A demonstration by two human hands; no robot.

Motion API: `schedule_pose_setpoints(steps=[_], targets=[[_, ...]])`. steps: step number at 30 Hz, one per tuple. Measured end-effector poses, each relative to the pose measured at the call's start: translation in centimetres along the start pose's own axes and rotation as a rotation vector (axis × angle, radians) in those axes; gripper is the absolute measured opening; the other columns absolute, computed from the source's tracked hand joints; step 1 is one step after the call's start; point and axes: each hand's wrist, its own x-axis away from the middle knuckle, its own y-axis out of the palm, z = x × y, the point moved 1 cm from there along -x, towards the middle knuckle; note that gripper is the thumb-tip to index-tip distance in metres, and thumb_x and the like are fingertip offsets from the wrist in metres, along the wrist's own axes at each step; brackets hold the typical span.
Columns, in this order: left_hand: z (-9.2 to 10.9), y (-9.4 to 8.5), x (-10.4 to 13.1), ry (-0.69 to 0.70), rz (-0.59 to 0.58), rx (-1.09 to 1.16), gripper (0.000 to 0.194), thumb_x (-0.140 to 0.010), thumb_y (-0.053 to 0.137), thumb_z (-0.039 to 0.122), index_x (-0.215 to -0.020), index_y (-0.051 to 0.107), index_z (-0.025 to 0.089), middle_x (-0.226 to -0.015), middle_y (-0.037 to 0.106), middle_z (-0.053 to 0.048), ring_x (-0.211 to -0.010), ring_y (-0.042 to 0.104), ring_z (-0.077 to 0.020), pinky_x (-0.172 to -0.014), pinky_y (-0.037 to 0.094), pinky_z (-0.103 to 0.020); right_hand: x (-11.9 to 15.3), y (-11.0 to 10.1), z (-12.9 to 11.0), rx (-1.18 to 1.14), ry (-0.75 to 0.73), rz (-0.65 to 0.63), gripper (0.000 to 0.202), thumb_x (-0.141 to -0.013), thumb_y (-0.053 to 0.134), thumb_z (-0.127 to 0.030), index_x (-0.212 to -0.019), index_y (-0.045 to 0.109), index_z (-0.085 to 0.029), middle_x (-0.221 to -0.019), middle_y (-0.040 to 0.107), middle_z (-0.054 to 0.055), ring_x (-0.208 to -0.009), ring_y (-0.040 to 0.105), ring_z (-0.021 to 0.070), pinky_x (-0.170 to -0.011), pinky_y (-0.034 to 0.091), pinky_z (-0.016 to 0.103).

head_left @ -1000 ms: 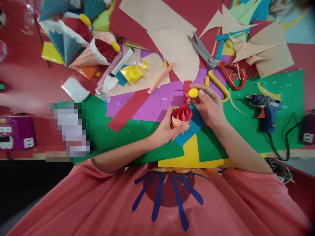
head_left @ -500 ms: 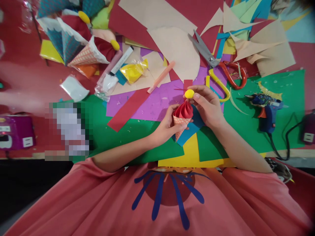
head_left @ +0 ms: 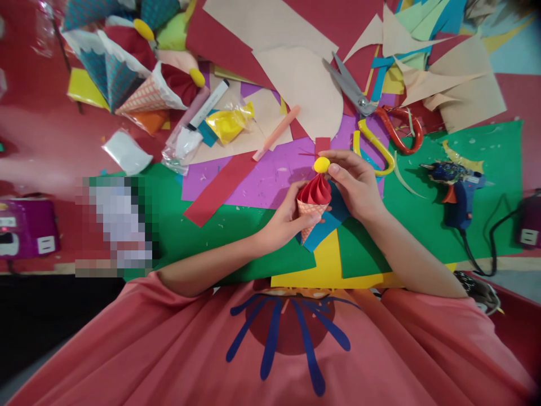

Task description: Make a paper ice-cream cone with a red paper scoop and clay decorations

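Observation:
My left hand (head_left: 287, 217) is wrapped round a small paper ice cream cone (head_left: 313, 211), its tip pointing down. The cone is checked in pink and white, and red folded paper (head_left: 315, 190) swirls up out of its top. Just above the swirl, my right hand (head_left: 357, 183) pinches a small yellow ball (head_left: 322, 164) between thumb and fingers. Whether the ball touches the tip of the red swirl I cannot tell. A blue paper piece (head_left: 333, 217) lies under my hands, partly hidden by them.
Scissors (head_left: 362, 104) lie open beyond my right hand. At the right is a blue glue gun (head_left: 460, 194) with its cord. Several larger cones (head_left: 147, 93) rest at the upper left, near a marker (head_left: 209, 104) and a bag of yellow clay (head_left: 230, 123). Beige paper scraps (head_left: 473, 84) cover the back.
My right hand has moved slightly left and down, bringing the yellow ball over the red swirl. The cone and my left hand have stayed nearly still.

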Motion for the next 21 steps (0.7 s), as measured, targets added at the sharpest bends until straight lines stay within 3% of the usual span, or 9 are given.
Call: schedule_pose_setpoints(steps=[14,21], targets=[[-0.04,0.0,-0.08,-0.021,0.033,-0.007,0.062,-0.078,0.073,0.042,-0.126,0.037,0.024,-0.124,0.061,-0.009,-0.111,0.066,-0.0289,-0.086,0.057,-0.042,0.03,-0.1,0.07,0.006,-0.004,-0.02,0.024,-0.085,0.069,-0.05,-0.101,0.074,-0.034,-0.097,0.075,-0.004,-0.086,0.07,0.0139,-0.08,0.059,0.03],[0.19,0.04,-0.02,-0.035,0.024,-0.014,0.061,-0.079,0.073,0.041,-0.125,0.038,0.023,-0.124,0.06,-0.01,-0.109,0.067,-0.0272,-0.084,0.058,-0.038,0.04,0.07,0.15,0.03,-0.028,0.014,0.03,-0.082,0.073,-0.05,-0.104,0.073,-0.031,-0.104,0.075,-0.003,-0.089,0.071,0.0139,-0.081,0.059,0.031]])
